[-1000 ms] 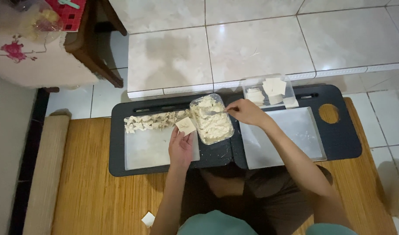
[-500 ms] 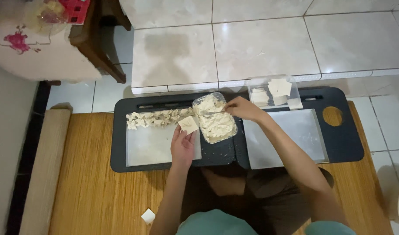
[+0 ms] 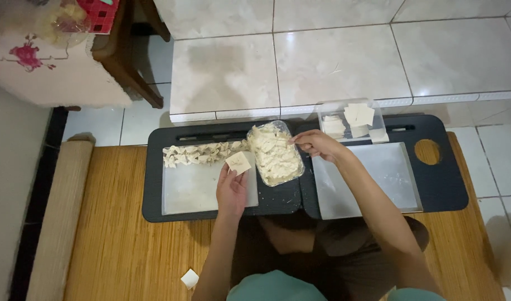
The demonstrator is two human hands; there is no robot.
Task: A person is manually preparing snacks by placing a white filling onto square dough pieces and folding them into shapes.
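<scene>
My left hand [image 3: 232, 189] holds a small square dough wrapper [image 3: 238, 163] flat on its fingers, above the left black tray [image 3: 155, 189]. My right hand [image 3: 316, 144] grips a thin utensil whose tip reaches into a clear plastic tub of pale filling [image 3: 275, 153] that stands between the two trays. A row of folded dumplings [image 3: 202, 153] lies along the far edge of the left tray's white sheet.
A clear box with square wrappers [image 3: 353, 120] stands at the back of the right black tray [image 3: 445, 184], which has a round hole [image 3: 428, 151]. A stray wrapper [image 3: 189, 278] lies on the bamboo mat. A wooden table leg [image 3: 127, 67] and rolled mat edge [image 3: 60, 217] are to the left.
My right hand has drawn slightly back over the tub's right rim with the utensil. The left hand keeps the wrapper in the same place. The view has shifted a little.
</scene>
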